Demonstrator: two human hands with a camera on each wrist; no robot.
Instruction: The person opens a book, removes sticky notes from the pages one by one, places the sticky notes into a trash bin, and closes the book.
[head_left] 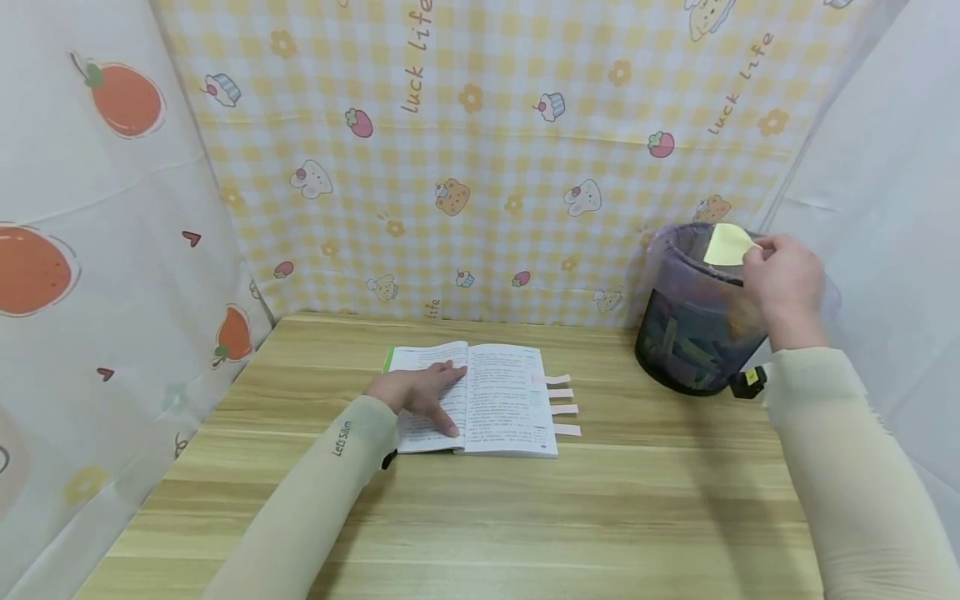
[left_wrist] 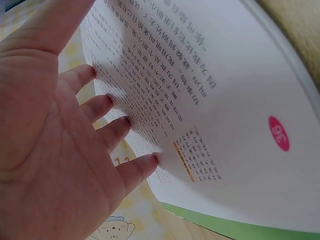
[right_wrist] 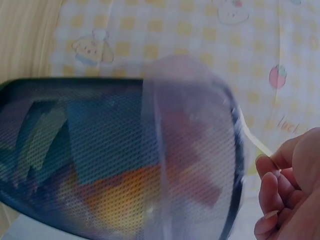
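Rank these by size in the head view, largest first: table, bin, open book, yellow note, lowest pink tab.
1. Table
2. Bin and open book: too alike to rank
3. Yellow note
4. Lowest pink tab

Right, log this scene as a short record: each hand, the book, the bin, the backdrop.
Left hand: rests on the left page of the open book
Right hand: pinches a yellow paper slip at the mouth of the bin
Book: lies on the wooden table, four pale pink tabs past its right edge
Bin: dark mesh, translucent purplish liner, coloured scraps inside
Backdrop: yellow-checked cloth, cartoon prints
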